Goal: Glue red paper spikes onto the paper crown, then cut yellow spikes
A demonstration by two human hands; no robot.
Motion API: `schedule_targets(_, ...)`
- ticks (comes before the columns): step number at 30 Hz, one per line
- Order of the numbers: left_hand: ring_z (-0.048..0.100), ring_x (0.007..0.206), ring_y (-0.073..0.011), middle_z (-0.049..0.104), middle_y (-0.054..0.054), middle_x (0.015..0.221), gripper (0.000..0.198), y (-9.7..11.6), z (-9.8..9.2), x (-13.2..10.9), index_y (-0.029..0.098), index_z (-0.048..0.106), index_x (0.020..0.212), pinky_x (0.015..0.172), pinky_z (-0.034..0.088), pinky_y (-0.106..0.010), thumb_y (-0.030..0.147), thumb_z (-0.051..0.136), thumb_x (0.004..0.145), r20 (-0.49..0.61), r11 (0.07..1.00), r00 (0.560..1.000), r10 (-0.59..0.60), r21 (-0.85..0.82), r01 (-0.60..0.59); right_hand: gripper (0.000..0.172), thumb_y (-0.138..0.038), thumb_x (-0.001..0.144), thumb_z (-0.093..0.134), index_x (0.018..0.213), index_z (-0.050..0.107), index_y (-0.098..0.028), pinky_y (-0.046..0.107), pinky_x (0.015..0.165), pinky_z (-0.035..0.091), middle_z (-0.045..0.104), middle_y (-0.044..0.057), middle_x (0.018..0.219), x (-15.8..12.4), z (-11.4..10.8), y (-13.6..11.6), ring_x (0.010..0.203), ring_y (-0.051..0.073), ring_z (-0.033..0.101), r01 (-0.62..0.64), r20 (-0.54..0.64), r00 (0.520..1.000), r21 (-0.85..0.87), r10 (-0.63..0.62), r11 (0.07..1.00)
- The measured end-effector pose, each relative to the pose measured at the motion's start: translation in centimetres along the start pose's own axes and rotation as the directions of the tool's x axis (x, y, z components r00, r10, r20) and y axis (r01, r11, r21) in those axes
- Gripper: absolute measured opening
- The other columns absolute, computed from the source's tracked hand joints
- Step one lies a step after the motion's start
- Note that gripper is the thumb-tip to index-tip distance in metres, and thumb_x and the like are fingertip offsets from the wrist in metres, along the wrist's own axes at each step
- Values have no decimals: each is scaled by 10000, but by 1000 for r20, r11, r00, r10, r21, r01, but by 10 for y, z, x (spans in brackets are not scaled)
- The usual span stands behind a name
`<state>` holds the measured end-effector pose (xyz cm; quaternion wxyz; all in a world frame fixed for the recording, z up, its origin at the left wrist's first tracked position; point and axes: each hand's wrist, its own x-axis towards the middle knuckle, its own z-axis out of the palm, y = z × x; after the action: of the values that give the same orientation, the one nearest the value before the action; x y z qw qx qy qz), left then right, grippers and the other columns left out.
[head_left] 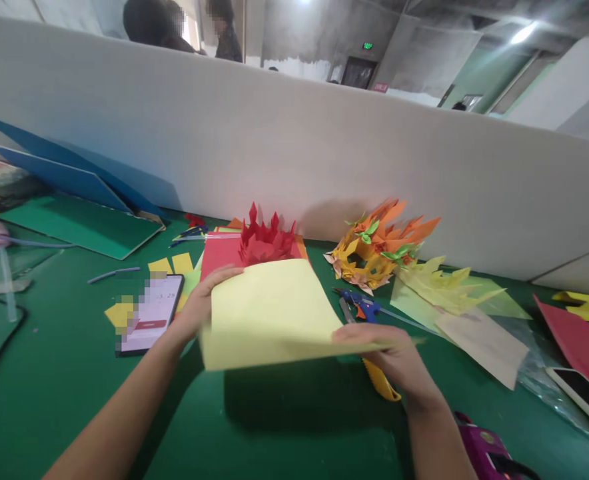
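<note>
A pale yellow sheet of paper (pixel 274 300) is held up above the green table, curved along its near edge. My left hand (pixel 200 299) grips its left side, the fingers partly behind the sheet. On the opposite side my right hand (pixel 374 343) pinches the near right corner, thumb on top. Just behind the sheet stands a red paper crown (pixel 267 241), its lower part hidden. To the right rests an orange and yellow paper crown (pixel 384 243) with green leaves. A blue glue gun (pixel 362 305) and a yellow-handled cutter (pixel 382 381) lie beside my right hand.
A phone (pixel 152 317) lies left of my left hand, near yellow paper squares (pixel 182 263). Green boards (pixel 84 223) and blue boards (pixel 64 173) lean at the back left. A white partition (pixel 284 147) closes the back. Far right are paper sheets and another phone (pixel 587 397).
</note>
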<state>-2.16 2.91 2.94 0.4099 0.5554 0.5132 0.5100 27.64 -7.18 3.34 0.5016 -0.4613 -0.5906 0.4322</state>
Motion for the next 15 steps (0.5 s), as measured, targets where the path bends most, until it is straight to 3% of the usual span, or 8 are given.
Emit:
schedule_targets(3, 667, 775, -241, 717, -66, 880, 381, -4, -2, -1, 207, 703, 906, 684, 540, -347, 359, 737, 558, 136, 970, 968, -211, -92, 225, 112, -324, 718, 726, 785, 772, -247, 384, 840, 546, 757, 71, 857, -9, 8, 13, 875, 247, 703, -18, 185, 982, -171, 50, 985)
schedule_targets(5, 659, 734, -209, 705, -47, 821, 386, -8, -2, -2, 198, 691, 899, 681, 530, -321, 371, 723, 555, 155, 929, 935, -320, -144, 342, 131, -252, 757, 649, 810, 768, -246, 392, 867, 531, 755, 67, 882, -13, 14, 25, 902, 235, 698, -25, 213, 974, -237, 77, 971)
schedule_targets(7, 642, 704, -190, 681, -42, 792, 380, -12, -2, -1, 183, 681, 872, 670, 519, -311, 410, 693, 567, 129, 915, 924, -361, -145, 378, 174, -203, 759, 602, 815, 764, -235, 392, 867, 527, 753, 67, 894, -16, 21, 38, 914, 227, 694, -28, 214, 973, -282, 92, 959)
schedule_targets(9, 634, 745, -199, 670, -57, 849, 411, -16, -2, -1, 178, 665, 890, 670, 507, -314, 469, 655, 600, 91, 931, 933, -349, -84, 356, 216, -164, 758, 563, 828, 759, -225, 384, 858, 526, 751, 67, 902, -18, 27, 48, 915, 218, 692, -16, 233, 968, -314, 93, 949)
schedule_targets(11, 624, 822, -217, 660, -65, 914, 487, -20, 0, -1, 185, 637, 989, 689, 492, -317, 480, 659, 603, 58, 967, 966, -253, 47, 250, 244, -136, 757, 534, 825, 753, -220, 372, 846, 527, 751, 63, 890, -18, 32, 53, 908, 209, 692, 11, 251, 965, -334, 78, 943)
schedule_targets(15, 565, 653, -181, 566, 23, 677, 641, -27, 2, -4, 178, 509, 1238, 594, 423, -281, 365, 632, 638, 53, 926, 998, -42, 376, 18, 313, -59, 723, 501, 805, 745, -237, 371, 844, 508, 752, 36, 858, -15, 34, 46, 904, 197, 669, 116, 301, 953, -384, 6, 916)
